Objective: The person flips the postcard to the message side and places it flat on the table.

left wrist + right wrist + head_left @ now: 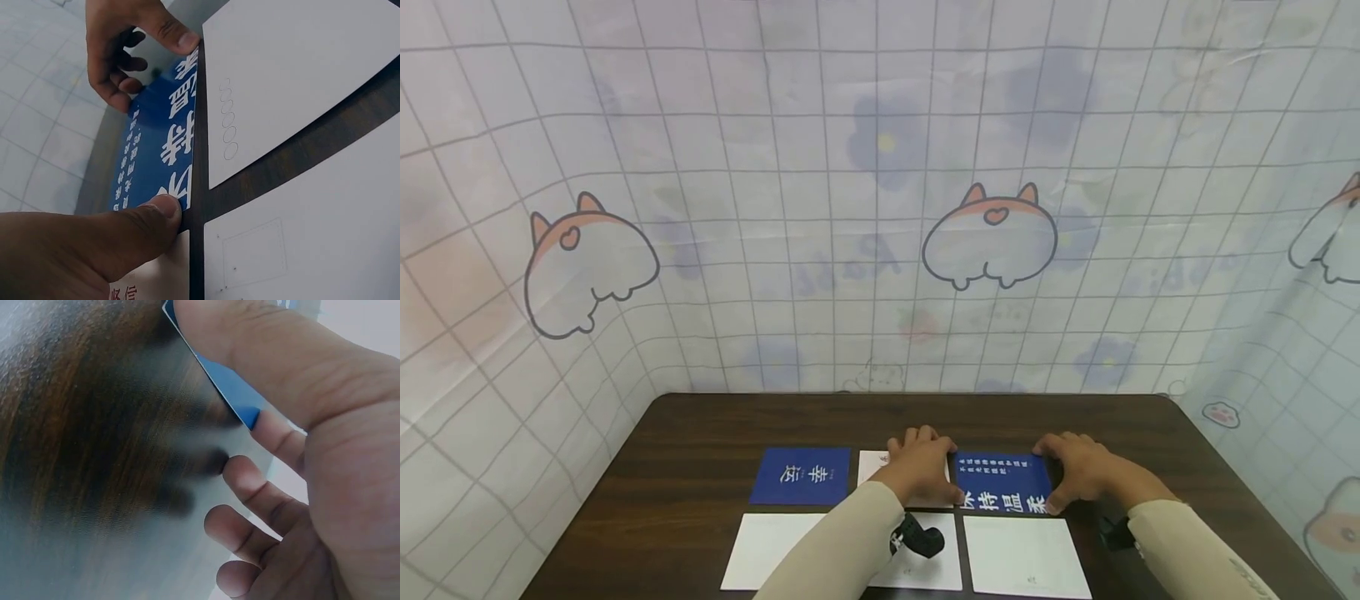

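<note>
A blue card (pixel 1004 483) with white Chinese lettering lies at the right end of the back row, between both hands. My left hand (pixel 917 467) holds its left end, the thumb (pixel 164 205) on the near corner and the fingers toward the far corner. At the card's right end my right hand (pixel 1078 468) grips near and far corners between thumb and index finger (pixel 275 431); its other fingers stay off the card. Under my left hand, a white card (pixel 871 463) with red marks is partly hidden.
Another blue card (pixel 801 477) lies at the left of the back row. In the front row are white cards (pixel 1026 554), one partly behind my left sleeve (pixel 842 542). The dark wooden table (pixel 700 433) meets a patterned curtain (pixel 820 333) at its back edge.
</note>
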{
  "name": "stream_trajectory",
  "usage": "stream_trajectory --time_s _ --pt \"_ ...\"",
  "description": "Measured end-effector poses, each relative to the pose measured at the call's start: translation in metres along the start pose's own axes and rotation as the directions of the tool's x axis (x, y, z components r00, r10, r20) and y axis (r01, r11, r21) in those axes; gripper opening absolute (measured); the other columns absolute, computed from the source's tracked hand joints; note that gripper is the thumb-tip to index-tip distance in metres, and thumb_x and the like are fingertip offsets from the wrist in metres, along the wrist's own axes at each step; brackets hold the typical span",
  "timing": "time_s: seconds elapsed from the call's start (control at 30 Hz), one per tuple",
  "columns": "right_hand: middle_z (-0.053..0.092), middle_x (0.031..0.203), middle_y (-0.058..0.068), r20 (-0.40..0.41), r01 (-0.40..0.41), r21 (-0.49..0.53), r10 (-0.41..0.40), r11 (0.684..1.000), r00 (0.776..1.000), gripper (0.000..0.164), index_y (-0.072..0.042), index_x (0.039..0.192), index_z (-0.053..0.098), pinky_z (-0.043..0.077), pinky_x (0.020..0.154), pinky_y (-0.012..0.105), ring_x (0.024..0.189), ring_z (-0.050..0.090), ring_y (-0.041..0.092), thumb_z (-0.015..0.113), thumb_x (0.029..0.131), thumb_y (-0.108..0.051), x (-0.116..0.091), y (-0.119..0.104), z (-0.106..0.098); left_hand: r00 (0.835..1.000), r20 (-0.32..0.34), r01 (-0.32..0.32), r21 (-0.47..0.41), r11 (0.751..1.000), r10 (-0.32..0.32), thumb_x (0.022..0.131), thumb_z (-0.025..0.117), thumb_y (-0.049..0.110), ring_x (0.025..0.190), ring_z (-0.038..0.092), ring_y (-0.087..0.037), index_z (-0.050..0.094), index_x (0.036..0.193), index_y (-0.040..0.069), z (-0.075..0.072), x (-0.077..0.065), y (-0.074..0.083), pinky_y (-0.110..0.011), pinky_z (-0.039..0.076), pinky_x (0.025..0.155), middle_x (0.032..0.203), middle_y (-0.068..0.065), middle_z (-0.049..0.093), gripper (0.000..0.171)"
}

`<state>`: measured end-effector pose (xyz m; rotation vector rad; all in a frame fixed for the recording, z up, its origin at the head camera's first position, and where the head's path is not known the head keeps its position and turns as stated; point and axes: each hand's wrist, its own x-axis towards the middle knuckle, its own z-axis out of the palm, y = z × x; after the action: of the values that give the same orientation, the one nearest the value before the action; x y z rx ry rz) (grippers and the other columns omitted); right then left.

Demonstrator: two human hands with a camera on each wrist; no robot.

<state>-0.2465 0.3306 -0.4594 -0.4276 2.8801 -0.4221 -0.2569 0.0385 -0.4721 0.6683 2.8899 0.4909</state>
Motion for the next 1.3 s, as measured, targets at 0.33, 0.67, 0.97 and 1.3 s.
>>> stream_trajectory --time_s 0.33,0.67,0.97,1.3 --pt "0.062 0.119 0.01 -0.023 0.015 0.006 -0.015 1.0 1.0 0.084 -0.014 0.125 0.06 0.036 0.095 0.069 0.11 0.054 0.039 0.101 0.055 -0.037 -0.001 0.004 0.003 1.0 -0.013 -0.003 -0.003 1.0 0.003 0.073 0.089 0.052 0.121 0.043 -0.024 0.064 0.137 0.024 0.005 0.003 -0.003 -0.047 0.032 0.092 0.131 -0.002 0.053 0.075" --pt "0.065 0.115 0.01 -0.08 0.031 0.054 -0.027 0.998 0.996 0.085 -0.015 0.125 0.057 0.039 0.091 0.07 0.108 0.057 0.039 0.101 0.055 -0.037 -0.006 0.007 0.007 0.996 -0.085 -0.021 -0.026 0.999 0.018 0.069 0.093 0.043 0.119 0.041 -0.025 0.062 0.133 0.021 0.002 -0.003 0.008 -0.049 0.029 0.098 0.124 -0.001 0.057 0.075" --pt "0.062 0.104 0.003 -0.085 0.012 0.157 0.001 0.988 0.996 0.09 -0.013 0.134 0.051 0.049 0.082 0.059 0.099 0.059 0.031 0.1 0.06 -0.033 -0.014 0.007 0.012 0.985 -0.166 -0.029 0.039 0.999 0.035 0.066 0.096 0.044 0.114 0.042 -0.02 0.062 0.131 0.021 0.01 -0.003 0.01 -0.045 0.031 0.097 0.116 0.005 0.061 0.077" --pt "0.057 0.094 0.0 -0.111 0.069 0.269 -0.04 0.961 0.993 0.087 -0.005 0.139 0.043 0.042 0.071 0.04 0.079 0.053 0.018 0.094 0.07 -0.02 -0.02 0.005 0.016 0.98 -0.199 -0.06 -0.173 0.983 0.025 0.074 0.093 0.026 0.096 0.047 -0.012 0.061 0.132 0.017 0.012 -0.005 0.007 -0.042 0.029 0.089 0.076 0.018 0.052 0.067"
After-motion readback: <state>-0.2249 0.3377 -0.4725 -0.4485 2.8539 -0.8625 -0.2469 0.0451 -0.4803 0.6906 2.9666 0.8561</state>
